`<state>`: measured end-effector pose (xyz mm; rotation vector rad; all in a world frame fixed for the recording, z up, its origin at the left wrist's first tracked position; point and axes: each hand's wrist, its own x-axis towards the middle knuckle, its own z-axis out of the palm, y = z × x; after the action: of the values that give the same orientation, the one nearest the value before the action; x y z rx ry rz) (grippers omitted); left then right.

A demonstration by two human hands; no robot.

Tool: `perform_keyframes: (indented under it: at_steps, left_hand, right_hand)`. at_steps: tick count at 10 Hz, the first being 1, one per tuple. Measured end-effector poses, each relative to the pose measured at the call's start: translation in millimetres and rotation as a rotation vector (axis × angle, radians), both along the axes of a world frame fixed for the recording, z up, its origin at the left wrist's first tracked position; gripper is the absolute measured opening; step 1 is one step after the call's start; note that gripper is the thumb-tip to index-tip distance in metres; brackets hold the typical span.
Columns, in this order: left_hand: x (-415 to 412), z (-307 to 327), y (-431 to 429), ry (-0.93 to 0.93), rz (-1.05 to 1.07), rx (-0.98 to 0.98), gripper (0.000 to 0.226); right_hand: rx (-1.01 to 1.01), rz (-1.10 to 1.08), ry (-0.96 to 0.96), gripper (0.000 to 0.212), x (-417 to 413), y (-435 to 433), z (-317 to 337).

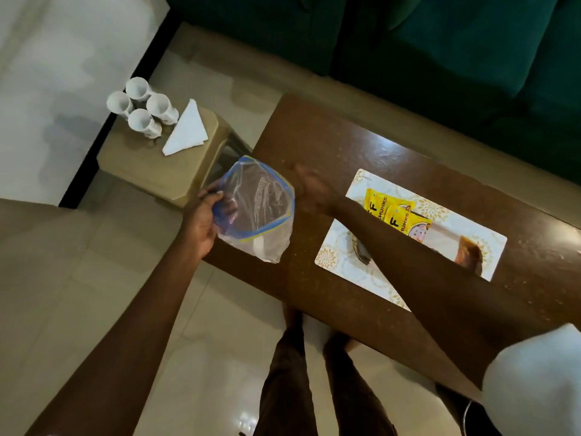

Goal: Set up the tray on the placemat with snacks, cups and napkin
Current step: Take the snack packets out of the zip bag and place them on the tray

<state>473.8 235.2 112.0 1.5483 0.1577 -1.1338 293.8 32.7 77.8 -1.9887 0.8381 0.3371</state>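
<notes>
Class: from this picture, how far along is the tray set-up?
Done: the tray sits on the placemat with two yellow snack packets on it. In hand: the left hand grips an empty-looking zip bag; the right hand, blurred, hovers beside it. Left: four white cups and the napkin are on the stool, not the tray.

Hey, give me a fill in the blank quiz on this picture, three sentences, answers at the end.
1. ____ white cups stand on the beige stool.
2. The left hand grips a clear zip bag; the napkin on the stool is folded into a ____.
3. ____ yellow snack packets lie over the placemat.

Missing words: four; triangle; two
</notes>
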Motion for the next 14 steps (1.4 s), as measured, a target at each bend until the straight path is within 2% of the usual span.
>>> perform_keyframes:
  at_steps: [1, 2, 3, 4, 5, 6, 7, 8, 9, 10, 11, 12, 13, 14]
  left_hand:
    - [6, 1, 18, 0.198, -0.028, -0.021, 0.033]
    - [5, -12, 42, 0.822, -0.257, -0.44, 0.097]
    - [-9, -16, 26, 1.201, -0.676, -0.84, 0.093]
    - [-8, 0, 17, 1.095, -1.066, -0.832, 0.054]
    - [13, -15, 11, 0.892, -0.555, -0.415, 0.058]
    - [36, -29, 26, 0.429, 0.043, -0.152, 0.059]
    - [28, -45, 22, 0.186, 0.162, -0.028, 0.057]
    - [-12, -60, 22, -0.266, -0.154, 0.258, 0.056]
    - [-38, -73, 32, -0.492, -0.48, 0.345, 0.068]
    - [-74, -94, 39, -0.623, -0.829, 0.52, 0.071]
    - [-98, -89, 38, -0.875, -0.898, 0.68, 0.07]
    - [-109, -83, 11, -1.209, -1.011, 0.481, 0.078]
    - [-104, -91, -9, -1.179, -1.205, 0.411, 0.091]
    - [-89, -109, -19, -0.923, -1.406, 0.53, 0.099]
  right_hand:
    - [-0.071, 0.19, -0.072, 0.106, 21, 20, 3]
    - [-0.119, 0.244, -0.147, 0.123, 21, 55, 9]
    - [-0.142, 0.221, -0.16, 0.12, 8, 80, 15]
    - [-0.038, -0.007, -0.158, 0.09, -13, 90, 31]
    - [0.02, -0.325, -0.177, 0.068, -23, 83, 29]
    - [-0.04, -0.845, -0.188, 0.05, -32, 67, -1]
    - [-0.028, -1.038, -0.183, 0.056, -35, 61, -23]
    - [0.042, -1.02, -0.047, 0.082, -35, 61, -55]
    - [0.079, -0.919, -0.041, 0.093, -38, 67, -72]
    - [0.033, -0.786, 0.002, 0.091, -45, 71, -86]
    - [-0.242, -0.739, 0.074, 0.088, -49, 77, -81]
    - [-0.569, -0.52, 0.072, 0.098, -47, 89, -65]
    - [-0.567, -0.238, 0.141, 0.11, -48, 95, -71]
    - [-0.411, -0.072, 0.327, 0.115, -60, 91, -90]
